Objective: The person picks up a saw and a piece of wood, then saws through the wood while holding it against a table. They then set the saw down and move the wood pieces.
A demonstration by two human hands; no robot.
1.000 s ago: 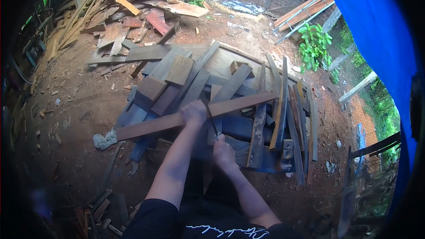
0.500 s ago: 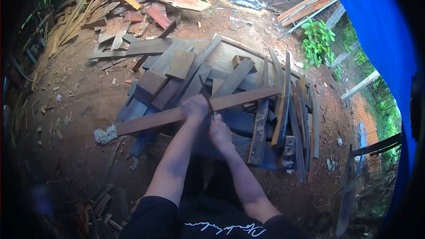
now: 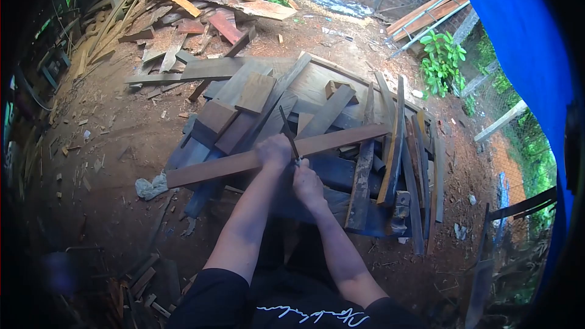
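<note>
A long reddish-brown plank (image 3: 219, 169) lies slantwise across the pile of boards in front of me. My left hand (image 3: 274, 150) is closed over its middle, pressing it from above. Just to the right, my right hand (image 3: 308, 184) is wrapped round the near end of a narrow dark-bladed hand tool (image 3: 288, 127). Its blade points away from me and crosses the plank close beside my left hand. Whether it is a file or a thin saw I cannot make out. Short wood blocks (image 3: 255, 92) rest on the boards beyond the plank.
Dark lengths of wood (image 3: 361, 183) lean and overlap at the right of the pile. Crumpled whitish plastic (image 3: 151, 187) sits by the plank's left end. Scrap wood (image 3: 177, 0) is heaped at the back left. A blue tarp (image 3: 518, 30) hangs on the right.
The whole view has shifted slightly down and right. My right hand and the dark-bladed tool have moved a little against the plank; my left hand stays on it.
</note>
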